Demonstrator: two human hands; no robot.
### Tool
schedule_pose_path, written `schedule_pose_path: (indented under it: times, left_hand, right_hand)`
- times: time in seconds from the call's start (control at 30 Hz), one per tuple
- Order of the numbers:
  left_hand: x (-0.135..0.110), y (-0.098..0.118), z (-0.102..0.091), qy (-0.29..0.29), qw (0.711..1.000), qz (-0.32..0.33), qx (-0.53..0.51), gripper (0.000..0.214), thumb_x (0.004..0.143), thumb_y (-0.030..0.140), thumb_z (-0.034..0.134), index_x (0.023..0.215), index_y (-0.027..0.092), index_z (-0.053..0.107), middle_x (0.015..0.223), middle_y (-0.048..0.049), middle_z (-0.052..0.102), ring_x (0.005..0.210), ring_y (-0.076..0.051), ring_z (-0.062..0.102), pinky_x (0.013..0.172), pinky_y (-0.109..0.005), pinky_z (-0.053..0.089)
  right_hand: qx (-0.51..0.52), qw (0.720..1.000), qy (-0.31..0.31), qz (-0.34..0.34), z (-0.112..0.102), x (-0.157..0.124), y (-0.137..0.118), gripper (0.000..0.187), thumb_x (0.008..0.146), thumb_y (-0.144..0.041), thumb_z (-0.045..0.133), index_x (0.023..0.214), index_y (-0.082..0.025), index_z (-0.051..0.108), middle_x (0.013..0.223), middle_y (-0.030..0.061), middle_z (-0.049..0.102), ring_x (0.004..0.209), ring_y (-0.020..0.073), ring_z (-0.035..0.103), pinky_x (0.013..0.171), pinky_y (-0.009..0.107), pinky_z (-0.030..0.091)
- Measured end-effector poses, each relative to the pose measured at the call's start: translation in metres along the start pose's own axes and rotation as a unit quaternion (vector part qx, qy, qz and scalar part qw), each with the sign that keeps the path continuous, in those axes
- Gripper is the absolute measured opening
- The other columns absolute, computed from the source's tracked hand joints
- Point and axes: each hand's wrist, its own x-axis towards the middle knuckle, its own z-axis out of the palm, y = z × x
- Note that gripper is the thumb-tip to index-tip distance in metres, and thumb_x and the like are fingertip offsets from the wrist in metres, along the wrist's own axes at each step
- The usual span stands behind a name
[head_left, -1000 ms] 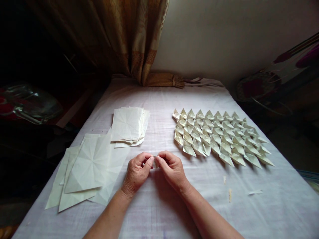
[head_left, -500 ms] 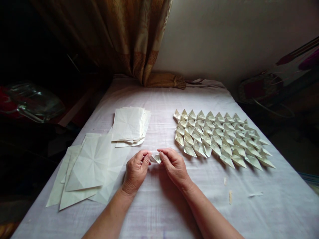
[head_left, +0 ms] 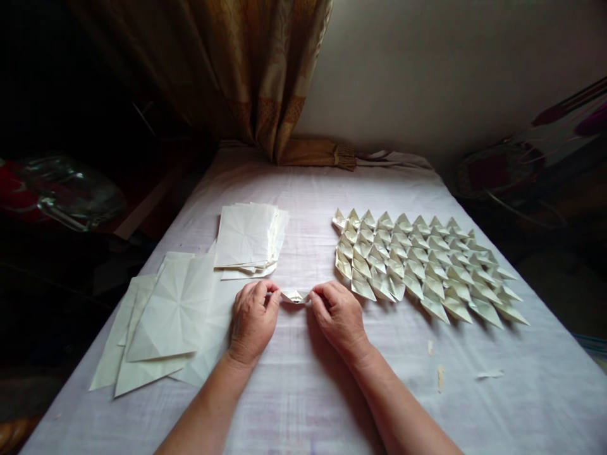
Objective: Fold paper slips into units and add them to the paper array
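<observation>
Between my hands is a small white paper boat (head_left: 294, 296), stretched sideways above the cloth. My left hand (head_left: 255, 319) pinches its left tip between thumb and fingers. Its right tip is in the pinch of my right hand (head_left: 339, 316). To the right lie rows of finished-looking paper boats (head_left: 422, 259), set close together with their points up. Left of my hands, a stack of creased paper squares (head_left: 244, 235) lies farther back, and larger creased sheets (head_left: 165, 313) overlap nearer to me.
A pale cloth covers the table (head_left: 303, 392). Small paper scraps (head_left: 441, 379) lie at the right front. At the far edge hangs a gold-brown curtain (head_left: 284, 76), its fringed end (head_left: 327, 155) resting on the table. A clear plastic-looking object (head_left: 71, 193) stands at the dark left.
My hands have moved slightly apart, pulling the paper boat's two tips outward. It now looks longer and flatter. The whole view has shifted a little.
</observation>
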Motion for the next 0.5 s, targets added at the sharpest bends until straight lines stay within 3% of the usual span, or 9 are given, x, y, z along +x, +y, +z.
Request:
schedule_pose_path:
  times: [0.2, 0.33, 0.5]
  left_hand:
    - [0.0, 0.014, -0.01, -0.029, 0.99, 0.136, -0.005, 0.023, 0.089, 0.018, 0.055, 0.108, 0.024, 0.065, 0.122, -0.0055, 0.065, 0.121, -0.025, 0.051, 0.107, -0.046, 0.034]
    - [-0.001, 0.018, -0.013, -0.084, 0.986, 0.142, 0.023, 0.022, 0.088, 0.018, 0.056, 0.105, 0.026, 0.066, 0.113, -0.0014, 0.071, 0.119, -0.026, 0.053, 0.11, -0.052, 0.024]
    - [0.0, 0.018, -0.013, -0.111, 0.985, 0.124, 0.054, 0.024, 0.083, 0.014, 0.057, 0.105, 0.023, 0.064, 0.105, -0.0034, 0.071, 0.111, -0.026, 0.056, 0.11, -0.052, 0.024]
  right_hand:
    - [-0.052, 0.998, -0.004, -0.03, 0.002, -0.001, 0.003, 0.018, 0.09, -0.022, 0.052, 0.077, -0.021, 0.065, 0.074, 0.0027, 0.064, 0.073, 0.0166, 0.056, 0.071, 0.027, 0.038]
    - [-0.05, 0.998, 0.0, -0.025, 0.002, -0.003, 0.002, 0.015, 0.087, -0.02, 0.052, 0.08, -0.02, 0.065, 0.076, 0.0032, 0.064, 0.074, 0.0174, 0.057, 0.073, 0.028, 0.04]
    - [-0.077, 0.992, 0.024, -0.093, 0.002, -0.005, -0.006, 0.028, 0.083, -0.016, 0.052, 0.106, -0.023, 0.067, 0.113, 0.0079, 0.064, 0.104, 0.0239, 0.055, 0.092, 0.038, 0.04]
